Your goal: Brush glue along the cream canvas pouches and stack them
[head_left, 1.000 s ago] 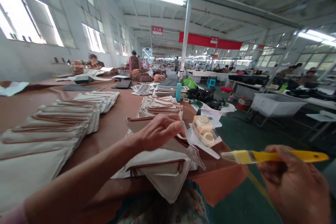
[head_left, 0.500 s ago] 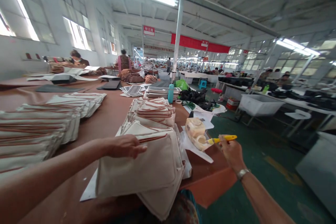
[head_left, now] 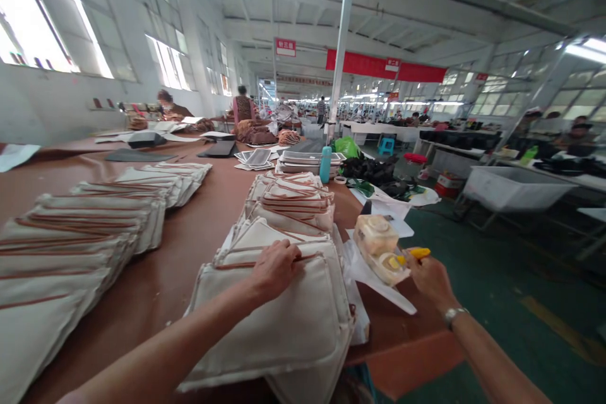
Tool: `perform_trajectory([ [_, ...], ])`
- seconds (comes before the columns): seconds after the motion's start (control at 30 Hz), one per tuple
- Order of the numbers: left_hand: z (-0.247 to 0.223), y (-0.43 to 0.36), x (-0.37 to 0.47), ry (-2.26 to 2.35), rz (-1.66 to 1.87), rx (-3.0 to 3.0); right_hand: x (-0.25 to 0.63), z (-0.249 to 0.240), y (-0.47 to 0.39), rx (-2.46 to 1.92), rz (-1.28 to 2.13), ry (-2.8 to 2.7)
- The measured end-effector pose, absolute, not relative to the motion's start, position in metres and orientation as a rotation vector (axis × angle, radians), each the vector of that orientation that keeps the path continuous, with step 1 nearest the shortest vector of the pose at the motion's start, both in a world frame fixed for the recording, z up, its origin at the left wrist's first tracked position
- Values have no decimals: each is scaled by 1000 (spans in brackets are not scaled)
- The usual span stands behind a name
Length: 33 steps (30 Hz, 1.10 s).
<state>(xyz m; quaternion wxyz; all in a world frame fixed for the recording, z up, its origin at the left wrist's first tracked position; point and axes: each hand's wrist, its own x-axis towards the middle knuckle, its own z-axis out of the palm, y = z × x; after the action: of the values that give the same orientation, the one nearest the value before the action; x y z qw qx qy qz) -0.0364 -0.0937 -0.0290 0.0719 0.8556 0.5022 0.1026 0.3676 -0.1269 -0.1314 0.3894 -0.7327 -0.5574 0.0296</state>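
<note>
Several cream fabric pieces with brown edging [head_left: 269, 322] lie in an overlapping stack in front of me. On the top piece, at its brown-edged opening, rests my left hand [head_left: 277, 268], its fingers bent together over the edge; what they pinch is too small to make out. My right hand [head_left: 428, 274] grips a yellow-handled brush [head_left: 417, 253]. The brush's tip is down in the round opening of a cloudy plastic container [head_left: 377, 235], which sits on white sheets at the table's right edge.
Another long row of cream pieces [head_left: 95, 227] fans out on the left of the brown table [head_left: 189, 265]. Beyond the stack are a teal bottle [head_left: 325, 164], a tape roll [head_left: 339, 180] and black material [head_left: 374, 173]. A white bin [head_left: 516, 188] stands right; people sit farther back.
The view has turned a little left. My left hand has moved onto the top piece's edge, its fingers now bent down. The brush has dipped deeper into the container's opening.
</note>
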Motion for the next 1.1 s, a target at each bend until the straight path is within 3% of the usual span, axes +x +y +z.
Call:
perform_trajectory([
  [0.2,-34,-89,-24,1566,360,2444,354,-110,-156,-1655,148,-1589],
  [0.43,-32,-88,-20,1346,362,2323,321,-71,-195,-1589,89,-1273],
  [0.67,-15,-123,-24,1034,490,2033,223,-32,-220,-1105,497,-971],
  [1.1,7,-161,-34,922,464,2034,201,-33,-240,-1141,433,-994],
])
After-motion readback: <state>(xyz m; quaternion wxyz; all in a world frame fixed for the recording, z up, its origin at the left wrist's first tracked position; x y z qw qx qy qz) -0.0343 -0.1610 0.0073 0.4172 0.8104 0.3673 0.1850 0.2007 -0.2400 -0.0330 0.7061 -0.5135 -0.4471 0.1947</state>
